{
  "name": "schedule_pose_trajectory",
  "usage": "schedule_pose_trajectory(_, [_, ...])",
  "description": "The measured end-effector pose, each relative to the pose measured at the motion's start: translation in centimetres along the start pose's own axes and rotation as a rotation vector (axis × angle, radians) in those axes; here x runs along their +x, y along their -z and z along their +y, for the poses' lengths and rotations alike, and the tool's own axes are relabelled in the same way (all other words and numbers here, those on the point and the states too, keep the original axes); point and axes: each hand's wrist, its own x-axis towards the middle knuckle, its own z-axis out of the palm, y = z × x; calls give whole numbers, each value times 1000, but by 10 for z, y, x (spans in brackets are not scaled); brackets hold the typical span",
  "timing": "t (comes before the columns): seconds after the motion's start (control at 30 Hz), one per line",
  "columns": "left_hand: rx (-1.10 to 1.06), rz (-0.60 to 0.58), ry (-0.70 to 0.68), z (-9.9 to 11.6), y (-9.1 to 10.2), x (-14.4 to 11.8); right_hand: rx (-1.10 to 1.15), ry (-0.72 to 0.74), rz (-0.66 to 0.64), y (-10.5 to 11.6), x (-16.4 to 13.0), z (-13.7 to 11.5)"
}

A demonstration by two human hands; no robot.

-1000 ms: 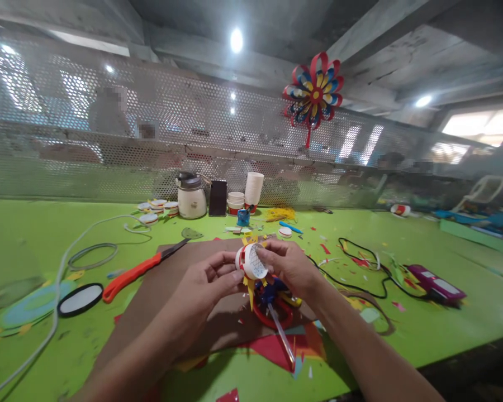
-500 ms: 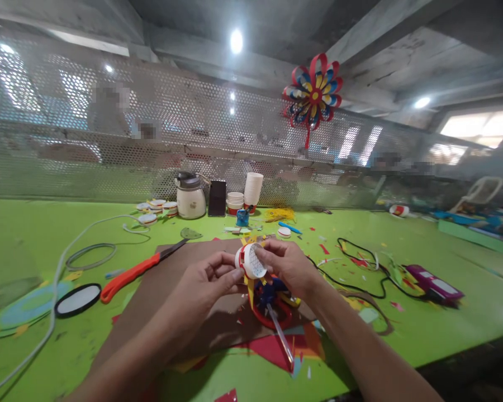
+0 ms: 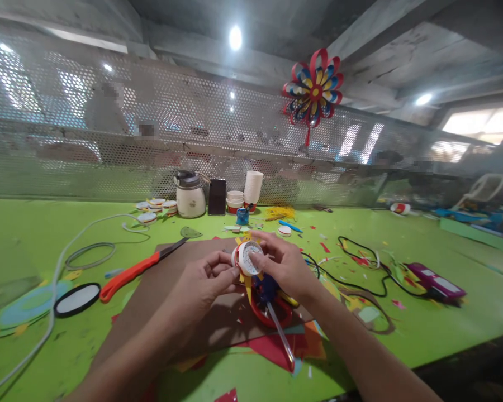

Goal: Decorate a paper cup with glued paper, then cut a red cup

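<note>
Holding the small white paper cup with red stripes and yellow paper spikes (image 3: 246, 258) a touch higher and turned more toward the camera than a second ago, so its dotted round base faces up now. Left hand (image 3: 201, 279) pinches its left side, right hand (image 3: 283, 265) grips the right with the thumb on the base, both raised above the brown cardboard sheet (image 3: 167, 290), right over the red-handled scissors (image 3: 276, 318).

- left hand (image 3: 201, 279), lower centre of the frame: bare, no glove, no ring to be seen; short, unpainted nails
- right hand (image 3: 283, 265), just right of centre: bare likewise; no ring
- both forearms, running to the bottom edge: uncovered, no sleeve, watch or band in view
</note>
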Motion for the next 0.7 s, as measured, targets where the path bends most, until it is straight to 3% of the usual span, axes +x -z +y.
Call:
schedule_pose_trajectory(0.23, [98, 54, -59, 6, 0, -1, -40, -53, 102, -10, -9, -16])
schedule_pose_trajectory(0.47, [259, 86, -208, 4, -4, -2, -89, -9, 72, -14, -9, -19])
schedule_pose_trajectory(0.7, [311, 109, -227, 1, -7, -4, 113, -104, 70, -17, -8, -19])
